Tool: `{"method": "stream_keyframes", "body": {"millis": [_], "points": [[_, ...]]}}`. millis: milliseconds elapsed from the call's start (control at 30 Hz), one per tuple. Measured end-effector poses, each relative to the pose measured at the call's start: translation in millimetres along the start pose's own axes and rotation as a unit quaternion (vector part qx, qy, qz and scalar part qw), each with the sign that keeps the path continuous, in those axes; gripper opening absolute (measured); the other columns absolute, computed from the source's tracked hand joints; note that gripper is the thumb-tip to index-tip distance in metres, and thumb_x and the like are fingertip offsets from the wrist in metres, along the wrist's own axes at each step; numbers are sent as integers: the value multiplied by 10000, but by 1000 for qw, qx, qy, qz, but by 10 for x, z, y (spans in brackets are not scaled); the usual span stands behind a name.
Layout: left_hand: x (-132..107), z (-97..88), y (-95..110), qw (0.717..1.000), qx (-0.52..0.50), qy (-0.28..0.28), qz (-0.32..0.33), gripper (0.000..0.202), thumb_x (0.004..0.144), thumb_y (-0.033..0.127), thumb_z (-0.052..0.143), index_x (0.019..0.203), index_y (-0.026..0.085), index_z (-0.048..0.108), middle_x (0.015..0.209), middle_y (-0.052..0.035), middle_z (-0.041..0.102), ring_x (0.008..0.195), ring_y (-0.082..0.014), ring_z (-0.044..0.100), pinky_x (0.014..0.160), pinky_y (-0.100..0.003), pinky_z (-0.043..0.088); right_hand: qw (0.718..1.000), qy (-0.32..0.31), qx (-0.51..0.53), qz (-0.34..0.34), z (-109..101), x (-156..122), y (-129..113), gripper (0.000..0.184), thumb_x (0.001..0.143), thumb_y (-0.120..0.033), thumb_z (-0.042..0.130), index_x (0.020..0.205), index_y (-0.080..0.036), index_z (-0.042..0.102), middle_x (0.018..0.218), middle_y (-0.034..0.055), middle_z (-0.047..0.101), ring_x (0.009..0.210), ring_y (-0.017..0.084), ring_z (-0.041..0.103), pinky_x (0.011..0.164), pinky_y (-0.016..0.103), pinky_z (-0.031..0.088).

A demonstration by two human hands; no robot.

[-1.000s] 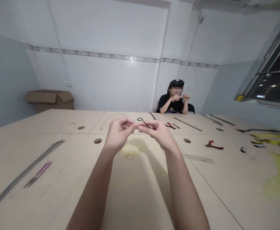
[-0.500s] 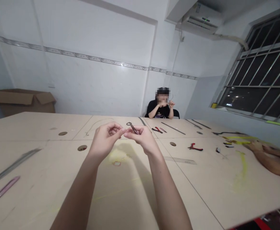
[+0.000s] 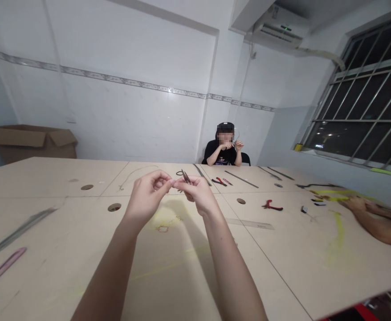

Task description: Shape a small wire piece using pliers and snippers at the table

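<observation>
My left hand point(image 3: 152, 194) is raised above the table with thumb and forefinger pinched together. Whatever lies between those fingertips is too small to make out. My right hand point(image 3: 195, 191) meets it, its thumb tip almost touching the left fingertips. In the right hand's grasp is a small dark metal tool with slim pointed tips point(image 3: 185, 177), the tips pointing up and away from me. Fingers hide its lower part, so I cannot tell if it is pliers or scissors. A small black loop point(image 3: 179, 173) shows just beyond the hands.
On the table point(image 3: 169, 285) are red-handled pliers point(image 3: 272, 205), a second red-handled pair point(image 3: 219, 181), a clear ruler point(image 3: 250, 224), dark strips point(image 3: 18, 234) and a pink-handled tool point(image 3: 6, 267). One person point(image 3: 225, 149) sits opposite; another person's arms point(image 3: 377, 220) rest at right.
The pointed tool in my right hand has turned more upright, and its tips now show apart. My right hand has tilted slightly; my left hand stays nearly still.
</observation>
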State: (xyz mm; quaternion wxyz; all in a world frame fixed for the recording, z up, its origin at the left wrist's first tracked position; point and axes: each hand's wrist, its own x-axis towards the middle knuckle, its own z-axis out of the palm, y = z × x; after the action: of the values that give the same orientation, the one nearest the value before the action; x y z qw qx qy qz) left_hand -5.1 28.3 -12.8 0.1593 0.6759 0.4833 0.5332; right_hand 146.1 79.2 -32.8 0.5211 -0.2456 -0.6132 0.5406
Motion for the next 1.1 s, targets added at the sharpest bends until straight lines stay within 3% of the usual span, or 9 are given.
{"method": "stream_keyframes", "body": {"millis": [233, 467, 667, 933, 1100], "points": [[2, 30, 2, 999, 29, 24, 4, 203, 853, 394, 629, 810, 199, 665, 738, 9, 648, 680, -123, 563, 632, -244, 404, 1000, 20, 16, -16, 26, 22, 59, 197, 666, -322, 785, 721, -158, 692, 528, -66, 438, 478, 46, 267, 498, 224, 217], [42, 114, -88, 996, -85, 12, -12, 260, 826, 429, 663, 874, 175, 674, 844, -47, 696, 773, -162, 650, 741, -276, 503, 998, 51, -13, -45, 13, 2, 61, 198, 711, -356, 752, 739, -164, 713, 582, -38, 517, 505, 66, 340, 519, 233, 272], [62, 181, -144, 994, -97, 47, -22, 235, 772, 400, 721, 783, 168, 686, 771, -51, 700, 756, -165, 648, 726, -267, 511, 995, 76, -30, -51, -18, 18, 67, 228, 685, -372, 770, 691, -161, 682, 584, -35, 492, 543, 81, 331, 538, 240, 269], [25, 171, -9, 995, -55, 83, -32, 171, 815, 359, 672, 781, 191, 656, 808, -15, 680, 763, -150, 625, 742, -261, 483, 995, 100, 2, -22, 118, -45, -63, 275, 679, -388, 777, 655, -159, 626, 553, -52, 374, 535, 77, 243, 510, 241, 195], [-69, 156, 150, 999, -37, 32, 26, 158, 853, 354, 640, 793, 208, 647, 817, -4, 677, 771, -151, 629, 756, -265, 482, 993, 113, -1, -44, 106, -282, -114, 250, 740, -380, 749, 677, -165, 638, 575, -41, 390, 562, 88, 272, 533, 240, 218]]}}
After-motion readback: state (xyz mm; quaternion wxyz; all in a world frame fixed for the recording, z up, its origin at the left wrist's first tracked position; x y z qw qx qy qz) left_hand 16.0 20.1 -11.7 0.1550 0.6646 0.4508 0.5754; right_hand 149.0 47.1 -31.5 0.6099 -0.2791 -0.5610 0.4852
